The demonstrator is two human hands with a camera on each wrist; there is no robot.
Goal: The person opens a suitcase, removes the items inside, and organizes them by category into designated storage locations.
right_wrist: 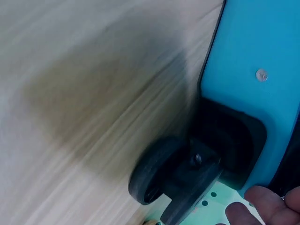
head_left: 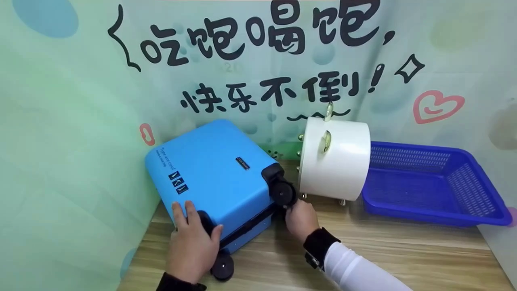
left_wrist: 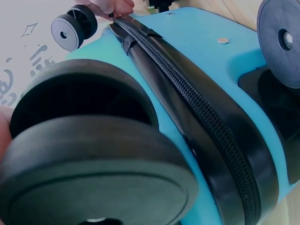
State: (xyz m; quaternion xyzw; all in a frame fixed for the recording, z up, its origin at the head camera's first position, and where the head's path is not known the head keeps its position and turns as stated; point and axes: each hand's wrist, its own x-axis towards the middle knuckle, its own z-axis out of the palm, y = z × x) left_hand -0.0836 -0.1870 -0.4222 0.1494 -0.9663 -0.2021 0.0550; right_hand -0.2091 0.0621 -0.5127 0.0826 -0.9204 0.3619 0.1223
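A blue hard-shell suitcase (head_left: pixel 218 161) lies on its side, its wheeled end facing me. My left hand (head_left: pixel 192 242) rests on the near left corner, fingers spread along the shell and thumb by the bottom edge, beside a black wheel (left_wrist: pixel 93 183). At the right end of the zipper (left_wrist: pixel 197 93), my right hand (head_left: pixel 302 220) pinches a small zipper pull (left_wrist: pixel 111 18), just below another wheel (head_left: pixel 282 193). Some of the right hand's fingertips (right_wrist: pixel 267 206) show in the right wrist view; the pull is mostly hidden by them.
Right of the suitcase stands a white drum-shaped container (head_left: pixel 335 161) with gold handles and small metal feet. Beside it sits a blue plastic basket (head_left: pixel 428 220). A printed cloth backdrop (head_left: pixel 80 141) rises behind the wooden table (head_left: pixel 383 250).
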